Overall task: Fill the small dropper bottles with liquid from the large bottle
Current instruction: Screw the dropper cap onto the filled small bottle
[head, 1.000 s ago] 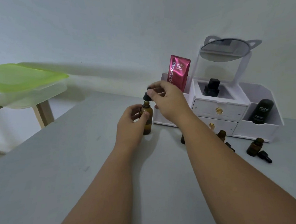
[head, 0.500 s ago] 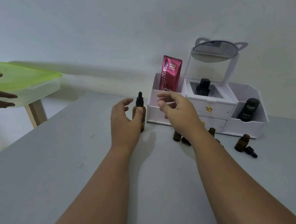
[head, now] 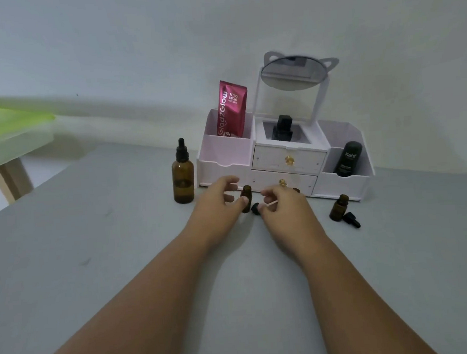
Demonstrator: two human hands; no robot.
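The large amber bottle [head: 183, 180] stands capped with its black dropper top, left of the white organizer. My left hand [head: 217, 205] is to its right, thumb and fingers against an open small amber dropper bottle [head: 246, 196] standing on the table. My right hand [head: 283, 208] pinches that bottle's dropper, with the black cap [head: 255, 209] at the fingertips and the pale pipette between them, low beside the bottle. A second small open bottle [head: 339, 208] stands at the right with its dropper cap [head: 352, 220] lying beside it. A third is mostly hidden behind my right hand.
The white drawer organizer [head: 283, 159] with a cat-ear mirror stands against the wall, holding a red sachet [head: 231, 109], a black bottle [head: 281, 128] and a dark tube [head: 348, 159]. A green-lidded tub [head: 7, 123] sits on a wooden stand at far left. The grey table [head: 94, 255] spreads in front.
The large bottle got its dropper cap back and both hands let go of it. They moved right and down to a small bottle and its dropper. Another person's hand at far left is gone.
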